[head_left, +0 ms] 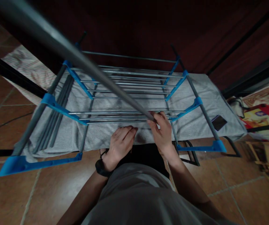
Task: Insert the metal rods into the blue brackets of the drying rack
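My right hand (162,128) is closed on one end of a long grey metal tube (97,76). That tube slants up to the left, close to the camera. My left hand (122,141), with a black watch on its wrist, is curled near the front of the grey cloth; its palm side is hidden, so anything in it cannot be made out. Behind both hands lies a rack frame of grey tubes with blue plastic brackets (192,107). Several thin crossbars (125,112) join its two sides.
Loose grey tubes (56,120) lie on the grey cloth (209,93) at the left. To the right rest a phone (219,122) and a red and yellow package (264,117). Dark poles stand at both sides, above a tiled floor (221,181).
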### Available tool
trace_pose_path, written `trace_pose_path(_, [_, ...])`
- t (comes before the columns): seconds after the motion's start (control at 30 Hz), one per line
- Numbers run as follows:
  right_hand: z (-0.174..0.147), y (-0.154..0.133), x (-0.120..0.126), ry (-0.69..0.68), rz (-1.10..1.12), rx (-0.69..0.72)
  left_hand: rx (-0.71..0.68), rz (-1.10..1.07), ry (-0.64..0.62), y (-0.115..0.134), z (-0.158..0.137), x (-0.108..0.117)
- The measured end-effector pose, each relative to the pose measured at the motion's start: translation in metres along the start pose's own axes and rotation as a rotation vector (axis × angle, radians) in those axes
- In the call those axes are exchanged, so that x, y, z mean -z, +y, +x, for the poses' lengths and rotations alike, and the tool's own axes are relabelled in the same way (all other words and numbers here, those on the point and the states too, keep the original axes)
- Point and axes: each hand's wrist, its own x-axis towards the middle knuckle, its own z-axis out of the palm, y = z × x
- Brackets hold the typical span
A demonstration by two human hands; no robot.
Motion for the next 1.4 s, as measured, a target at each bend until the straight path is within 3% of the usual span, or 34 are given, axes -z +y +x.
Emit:
trace_pose_path(0.27, [-0.023, 0.037, -0.029, -0.283, -0.148, 0.002, -0.161, 0.048, 0.007, 0.012, -0.003, 0.007])
trace_pose_path(0.37, [-0.032, 0.047, -0.036, -0.371, -0.24, 0.009, -0.152, 0.103, -0.013, 0.013, -0.002, 0.004])
trace_pose_path(0.63, [-0.043, 0.061, -0.056, -0.495, -0.467, 0.051, -0.098, 0.197, -0.236, -0.003, -0.002, -0.004])
trace_pose_path(0.83, [-0.045, 0.07, -0.052, -0.544, -0.53, 0.093, -0.028, 0.192, -0.379, -0.029, -0.011, 0.005])
trace_pose_path(1.2, [-0.063, 0.117, -0.018, -0.482, -0.739, 0.001, 0.136, 0.237, -0.425, -0.082, -0.053, 0.009])
trace_pose_path(1.3, [-0.07, 0.139, -0.002, -0.412, -0.778, -0.053, 0.196, 0.254, -0.455, -0.093, -0.064, 0.011])
trace_pose_path(1.4, [-0.077, 0.158, 0.015, -0.242, -0.725, -0.079, 0.275, 0.253, -0.482, -0.1, -0.072, 0.011])
